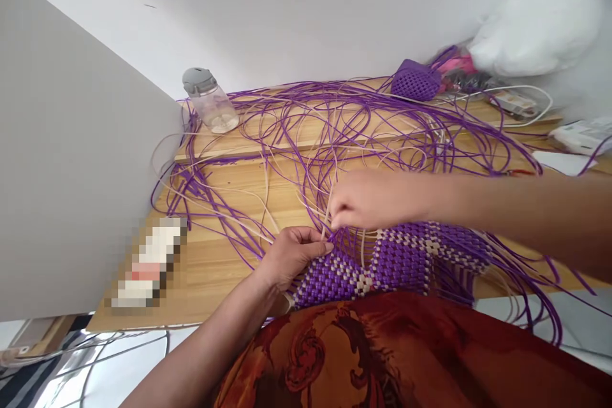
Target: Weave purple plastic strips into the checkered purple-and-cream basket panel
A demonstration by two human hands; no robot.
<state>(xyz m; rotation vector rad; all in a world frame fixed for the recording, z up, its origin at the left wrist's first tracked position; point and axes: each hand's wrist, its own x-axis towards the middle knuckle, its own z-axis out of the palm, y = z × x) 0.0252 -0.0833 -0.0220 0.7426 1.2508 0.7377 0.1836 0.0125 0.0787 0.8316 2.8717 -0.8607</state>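
Bit by bit, working on purple-and-cream weaving (401, 261) at the table (215, 287) edge, pinching it with the left hand (289, 259), curling the right hand (373, 199) around something too blurry to tell, with patches seemingly done, many loose strands (363, 99) left.

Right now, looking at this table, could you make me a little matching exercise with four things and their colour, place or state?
Things:
1. woven piece
2. bottle
3. left hand
4. garment

Descriptions:
A. clear, with a gray top
B. reddish brown with dark swirls
C. purple with a cream pattern
D. thumb at the edge of the weaving

Right pairs: 1-C, 2-A, 3-D, 4-B
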